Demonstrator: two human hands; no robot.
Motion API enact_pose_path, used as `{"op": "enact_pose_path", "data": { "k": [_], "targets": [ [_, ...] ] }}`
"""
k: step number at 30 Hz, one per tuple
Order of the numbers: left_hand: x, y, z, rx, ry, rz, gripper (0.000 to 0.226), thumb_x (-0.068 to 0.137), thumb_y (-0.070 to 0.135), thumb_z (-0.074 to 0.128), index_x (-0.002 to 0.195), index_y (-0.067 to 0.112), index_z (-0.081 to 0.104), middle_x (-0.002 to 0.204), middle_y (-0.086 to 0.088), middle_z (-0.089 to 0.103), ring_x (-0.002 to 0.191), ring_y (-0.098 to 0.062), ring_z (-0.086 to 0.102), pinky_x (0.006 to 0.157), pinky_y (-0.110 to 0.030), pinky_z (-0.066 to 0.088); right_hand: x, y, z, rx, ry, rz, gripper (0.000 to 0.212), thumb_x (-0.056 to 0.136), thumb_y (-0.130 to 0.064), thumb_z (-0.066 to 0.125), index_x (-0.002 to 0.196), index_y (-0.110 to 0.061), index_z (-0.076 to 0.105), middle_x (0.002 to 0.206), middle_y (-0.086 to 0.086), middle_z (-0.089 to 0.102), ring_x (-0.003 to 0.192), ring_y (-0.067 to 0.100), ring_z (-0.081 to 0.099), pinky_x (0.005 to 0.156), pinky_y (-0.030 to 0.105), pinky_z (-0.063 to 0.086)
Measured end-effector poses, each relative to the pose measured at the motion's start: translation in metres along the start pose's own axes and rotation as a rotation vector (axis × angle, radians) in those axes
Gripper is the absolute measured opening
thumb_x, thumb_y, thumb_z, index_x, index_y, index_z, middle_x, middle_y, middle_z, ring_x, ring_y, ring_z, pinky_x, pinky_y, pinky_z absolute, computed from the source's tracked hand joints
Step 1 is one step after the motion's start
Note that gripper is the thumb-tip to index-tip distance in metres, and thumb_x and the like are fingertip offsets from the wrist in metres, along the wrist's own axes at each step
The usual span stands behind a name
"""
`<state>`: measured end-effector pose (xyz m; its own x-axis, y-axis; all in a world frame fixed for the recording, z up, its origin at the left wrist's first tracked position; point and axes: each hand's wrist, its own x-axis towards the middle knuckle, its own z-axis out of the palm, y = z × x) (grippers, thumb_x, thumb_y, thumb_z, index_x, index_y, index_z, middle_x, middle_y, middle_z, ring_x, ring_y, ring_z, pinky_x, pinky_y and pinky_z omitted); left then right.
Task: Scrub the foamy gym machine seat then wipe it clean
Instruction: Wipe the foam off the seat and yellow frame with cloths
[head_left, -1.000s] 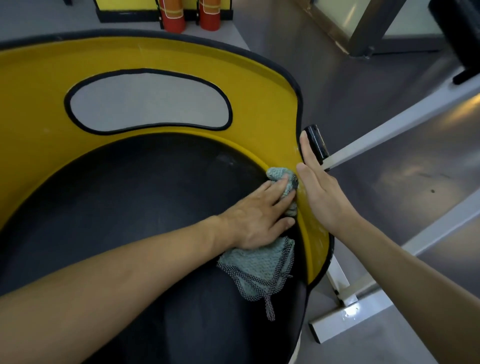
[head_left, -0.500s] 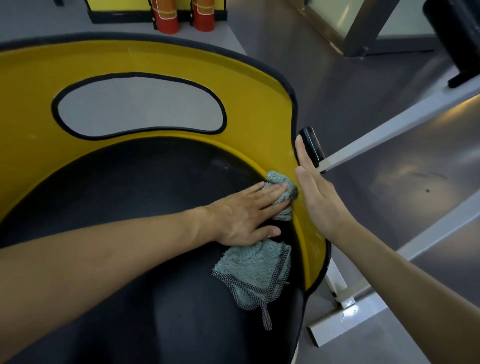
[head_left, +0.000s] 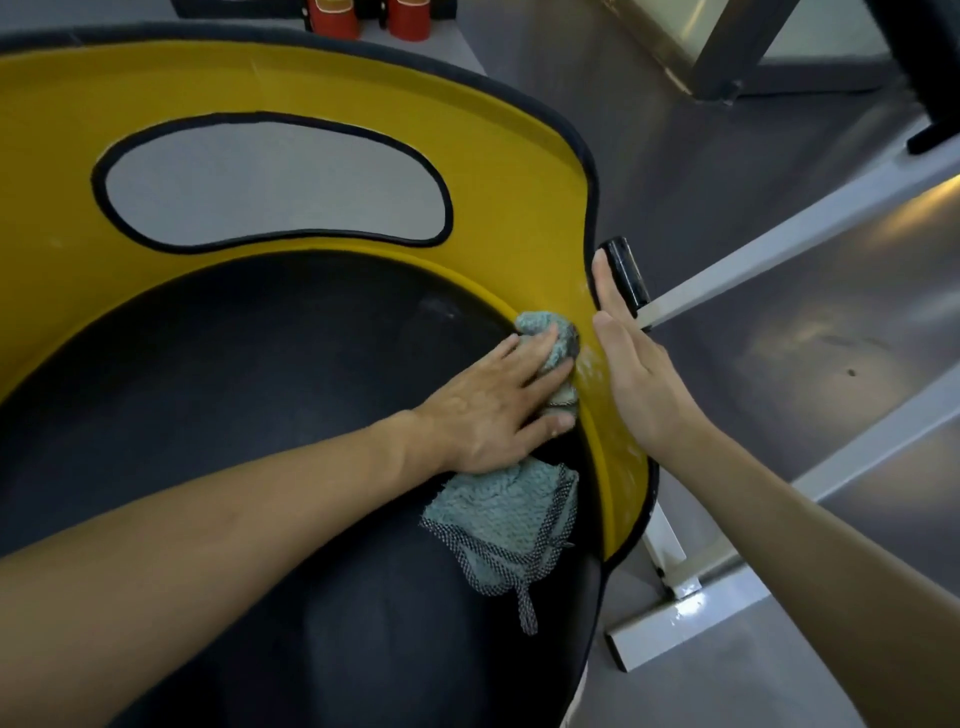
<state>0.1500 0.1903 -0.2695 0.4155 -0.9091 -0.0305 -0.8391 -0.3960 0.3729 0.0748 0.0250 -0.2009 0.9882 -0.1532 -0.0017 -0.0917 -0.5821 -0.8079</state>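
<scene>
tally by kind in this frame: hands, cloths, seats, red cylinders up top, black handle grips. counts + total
hands: 2 (left hand, right hand)
cloth: 1
seat: 1
red cylinders: 2
black grip: 1
total: 7

Your way right is walled by the raised yellow seat rim (head_left: 519, 171); the broad black padded cushion (head_left: 260, 389) lies open leftward.
</scene>
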Motion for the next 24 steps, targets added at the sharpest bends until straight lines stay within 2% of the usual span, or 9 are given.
{"op": "enact_pose_path", "data": {
  "k": [2, 4, 7, 11, 13, 15, 17, 21, 24],
  "targets": [
    [-0.009, 0.01, 0.004, 0.079, -0.045, 0.117, 0.083, 0.099, 0.065, 0.009, 0.161, 0.011, 0.014, 0.168, -0.018, -0.002, 0.156, -0.025, -0.009, 0.126, -0.043, -0.005, 0.001, -0.001, 0.002, -0.01, 0.0, -0.02, 0.055, 0.108, -0.044, 0.021, 0.161, -0.042, 0.009, 0.161, -0.031, 0.012, 0.141, -0.022, 0.017, 0.112, 0.005, 0.013],
    [-0.018, 0.021, 0.008, 0.109, -0.093, 0.222, 0.079, 0.102, 0.062, 0.015, 0.161, 0.01, 0.013, 0.168, -0.018, 0.001, 0.156, -0.026, -0.008, 0.126, -0.043, -0.006, 0.0, -0.002, 0.002, 0.0, -0.004, -0.031, 0.052, 0.111, -0.04, 0.023, 0.162, -0.038, 0.009, 0.153, -0.042, 0.014, 0.134, -0.015, 0.023, 0.104, 0.0, 0.023],
    [-0.017, 0.019, 0.005, 0.093, -0.124, 0.2, 0.075, 0.105, 0.058, 0.019, 0.162, 0.011, 0.004, 0.169, -0.009, -0.005, 0.155, -0.018, -0.012, 0.125, -0.04, -0.009, 0.0, -0.002, 0.002, 0.018, -0.005, -0.032, 0.051, 0.112, -0.037, 0.023, 0.161, -0.037, 0.01, 0.14, -0.057, 0.016, 0.14, -0.017, 0.017, 0.112, 0.005, 0.018],
    [0.005, 0.003, -0.021, -0.075, 0.049, -0.084, 0.077, 0.105, 0.056, 0.021, 0.161, 0.008, -0.004, 0.168, -0.011, -0.015, 0.154, -0.018, -0.017, 0.126, -0.041, -0.004, 0.0, -0.004, 0.001, 0.014, -0.006, 0.003, 0.05, 0.113, -0.03, 0.023, 0.161, -0.035, 0.009, 0.147, -0.045, 0.01, 0.137, -0.029, 0.01, 0.107, -0.003, 0.011],
    [0.002, 0.009, -0.019, -0.091, 0.051, -0.047, 0.078, 0.105, 0.056, 0.023, 0.161, 0.006, -0.001, 0.167, -0.016, -0.014, 0.155, -0.023, -0.014, 0.126, -0.042, -0.002, 0.0, -0.006, 0.002, 0.007, -0.014, 0.014, 0.05, 0.113, -0.029, 0.023, 0.161, -0.034, 0.009, 0.15, -0.042, 0.01, 0.136, -0.03, 0.01, 0.106, -0.004, 0.011],
    [-0.009, 0.022, -0.005, -0.008, -0.013, 0.124, 0.075, 0.105, 0.053, 0.022, 0.161, 0.005, 0.008, 0.168, -0.018, 0.0, 0.155, -0.028, -0.002, 0.126, -0.043, 0.0, -0.001, -0.007, 0.001, -0.005, -0.013, 0.011, 0.051, 0.113, -0.031, 0.022, 0.162, -0.033, 0.008, 0.157, -0.035, 0.01, 0.14, -0.026, 0.01, 0.109, -0.002, 0.01],
    [-0.017, 0.029, 0.004, 0.077, -0.132, 0.182, 0.071, 0.106, 0.052, 0.016, 0.162, 0.009, 0.006, 0.169, -0.013, 0.005, 0.156, -0.022, -0.002, 0.126, -0.04, -0.007, -0.002, -0.007, 0.001, 0.003, -0.013, 0.016, 0.051, 0.113, -0.034, 0.022, 0.162, -0.035, 0.008, 0.162, -0.028, 0.011, 0.143, -0.021, 0.009, 0.113, 0.001, 0.009],
    [-0.001, 0.012, -0.011, 0.084, -0.172, -0.025, 0.07, 0.106, 0.055, 0.01, 0.162, 0.016, -0.005, 0.17, -0.001, -0.005, 0.154, -0.012, -0.012, 0.124, -0.036, -0.013, -0.002, -0.008, 0.001, -0.011, -0.013, 0.011, 0.051, 0.113, -0.031, 0.022, 0.162, -0.032, 0.008, 0.156, -0.037, 0.009, 0.139, -0.027, 0.007, 0.109, -0.003, 0.007],
    [0.0, 0.006, -0.01, 0.16, -0.175, -0.062, 0.067, 0.106, 0.054, 0.006, 0.162, 0.019, -0.004, 0.169, 0.003, -0.007, 0.154, -0.01, -0.014, 0.124, -0.036, -0.015, -0.002, -0.01, 0.0, -0.038, -0.008, 0.02, 0.051, 0.113, -0.031, 0.021, 0.162, -0.034, 0.008, 0.158, -0.033, 0.009, 0.131, -0.034, 0.01, 0.105, -0.005, 0.008]
  ]
}}
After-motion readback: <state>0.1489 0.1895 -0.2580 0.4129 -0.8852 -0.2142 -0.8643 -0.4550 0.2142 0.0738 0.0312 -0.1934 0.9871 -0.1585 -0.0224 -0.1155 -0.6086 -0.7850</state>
